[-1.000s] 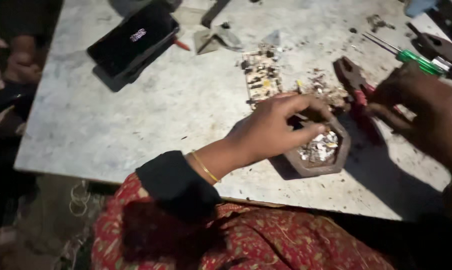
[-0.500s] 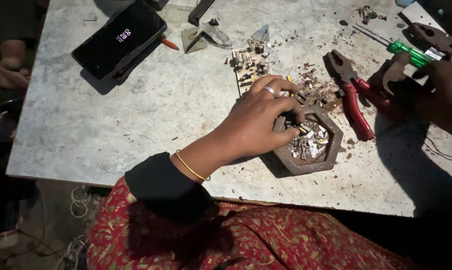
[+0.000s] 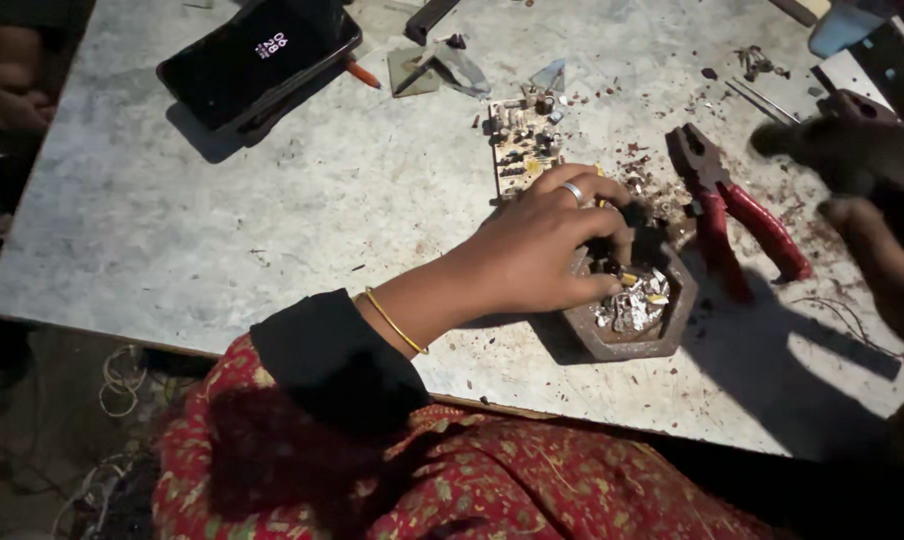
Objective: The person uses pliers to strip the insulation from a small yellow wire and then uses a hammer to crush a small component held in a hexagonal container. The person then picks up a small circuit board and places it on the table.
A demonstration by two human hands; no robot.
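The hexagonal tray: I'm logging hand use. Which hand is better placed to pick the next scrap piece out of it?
Probably the left hand: its fingertips already rest on the scrap inside the hexagonal tray. The right hand is blurred, off beyond the red pliers.

At the frame's centre, a rough, matt brown hexagonal dish (image 3: 662, 335), seemingly clay or stone, holds shiny crumpled silvery scraps (image 3: 632, 308). The mottled grey stone-like tabletop (image 3: 252, 230) looks smooth and dull. Right of centre, dark metal pliers (image 3: 717, 210) have glossy red plastic grips. Upper left, a glossy black glass-faced phone (image 3: 257, 60).
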